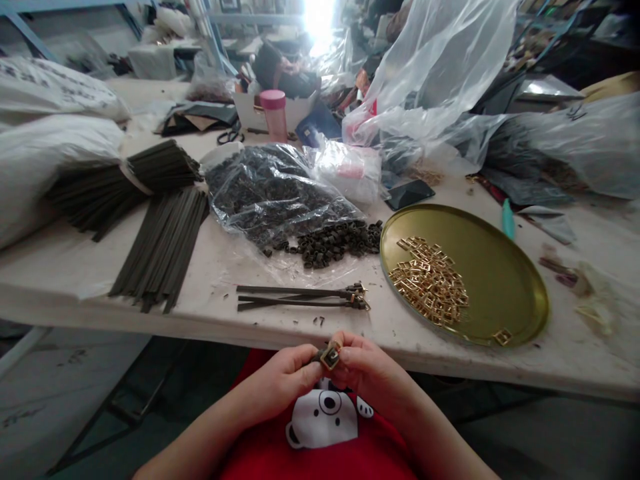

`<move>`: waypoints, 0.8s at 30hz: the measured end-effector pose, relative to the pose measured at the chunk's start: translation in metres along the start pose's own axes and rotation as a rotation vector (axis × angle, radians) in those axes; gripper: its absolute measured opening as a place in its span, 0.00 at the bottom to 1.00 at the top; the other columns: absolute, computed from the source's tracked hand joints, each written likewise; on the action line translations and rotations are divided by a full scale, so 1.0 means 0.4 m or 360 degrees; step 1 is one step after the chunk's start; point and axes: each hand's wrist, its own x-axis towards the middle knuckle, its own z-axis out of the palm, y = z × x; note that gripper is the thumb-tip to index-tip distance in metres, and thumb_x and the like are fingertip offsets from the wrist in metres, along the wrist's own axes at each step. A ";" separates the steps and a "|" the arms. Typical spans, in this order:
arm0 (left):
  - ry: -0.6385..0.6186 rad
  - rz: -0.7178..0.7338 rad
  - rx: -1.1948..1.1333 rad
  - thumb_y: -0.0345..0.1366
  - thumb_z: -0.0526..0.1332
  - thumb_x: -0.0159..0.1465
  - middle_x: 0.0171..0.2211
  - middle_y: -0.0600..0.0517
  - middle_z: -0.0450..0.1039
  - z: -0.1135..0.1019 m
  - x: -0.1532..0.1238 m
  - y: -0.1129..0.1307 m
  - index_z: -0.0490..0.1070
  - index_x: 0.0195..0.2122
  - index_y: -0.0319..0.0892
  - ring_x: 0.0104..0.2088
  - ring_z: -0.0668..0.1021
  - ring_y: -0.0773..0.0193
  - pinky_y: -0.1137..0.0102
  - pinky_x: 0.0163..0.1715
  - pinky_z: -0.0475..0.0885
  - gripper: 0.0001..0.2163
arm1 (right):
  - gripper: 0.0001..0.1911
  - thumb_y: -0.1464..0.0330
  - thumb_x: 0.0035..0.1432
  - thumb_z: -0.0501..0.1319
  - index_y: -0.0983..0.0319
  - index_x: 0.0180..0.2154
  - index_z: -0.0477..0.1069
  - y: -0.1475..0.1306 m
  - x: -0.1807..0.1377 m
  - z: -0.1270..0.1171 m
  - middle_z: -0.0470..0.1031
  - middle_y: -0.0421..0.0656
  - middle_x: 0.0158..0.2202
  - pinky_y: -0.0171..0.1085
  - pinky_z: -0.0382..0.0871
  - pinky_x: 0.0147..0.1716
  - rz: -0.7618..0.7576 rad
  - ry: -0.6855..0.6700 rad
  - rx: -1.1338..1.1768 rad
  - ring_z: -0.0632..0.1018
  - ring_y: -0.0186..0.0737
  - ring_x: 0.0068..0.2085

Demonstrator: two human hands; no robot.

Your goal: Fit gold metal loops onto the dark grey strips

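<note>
Just off the table's front edge, my two hands meet over a gold buckle (pixel 330 358) with a dark strap end at it. The fingers of my left hand (pixel 294 371) are closed on the dark strap (pixel 319 356). With thumb and fingers my right hand (pixel 361 360) pinches the buckle from the other side. Beyond them lie several dark straps (pixel 295 297) with gold buckles at their right ends. A heap of gold buckles (pixel 431 283) rests in a round gold tray (pixel 505 273) at the right, and one buckle (pixel 503 336) sits apart near its rim.
Dark loops (pixel 337 243) spill from a clear plastic bag (pixel 280 187). Loose straps (pixel 160 247) and a tied strap bundle (pixel 125 180) lie left, near white sacks (pixel 45 147). Behind stand a pink-lidded jar (pixel 274 113), a phone (pixel 410 194) and scissors (pixel 230 135).
</note>
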 end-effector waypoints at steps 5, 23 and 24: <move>-0.0044 -0.0036 -0.0157 0.51 0.54 0.58 0.23 0.55 0.62 -0.001 -0.005 -0.013 0.68 0.34 0.36 0.24 0.63 0.69 0.75 0.24 0.60 0.20 | 0.09 0.69 0.42 0.65 0.65 0.23 0.65 0.005 -0.005 -0.007 0.64 0.36 0.18 0.27 0.53 0.21 0.0055 -0.0164 0.0161 0.64 0.26 0.21; 0.0000 0.0112 0.0001 0.47 0.52 0.61 0.28 0.52 0.68 0.010 -0.042 0.012 0.70 0.34 0.36 0.28 0.67 0.66 0.75 0.28 0.61 0.17 | 0.09 0.66 0.47 0.65 0.61 0.31 0.68 0.024 -0.036 0.000 0.66 0.34 0.19 0.30 0.60 0.26 -0.0308 0.0070 -0.0276 0.66 0.29 0.23; -0.0032 0.0053 -0.0052 0.49 0.53 0.60 0.25 0.54 0.65 0.006 -0.044 0.008 0.70 0.32 0.36 0.25 0.65 0.68 0.75 0.24 0.59 0.18 | 0.10 0.66 0.48 0.65 0.60 0.34 0.69 0.021 -0.041 -0.004 0.67 0.34 0.21 0.30 0.60 0.26 -0.0325 0.0101 -0.0368 0.67 0.29 0.24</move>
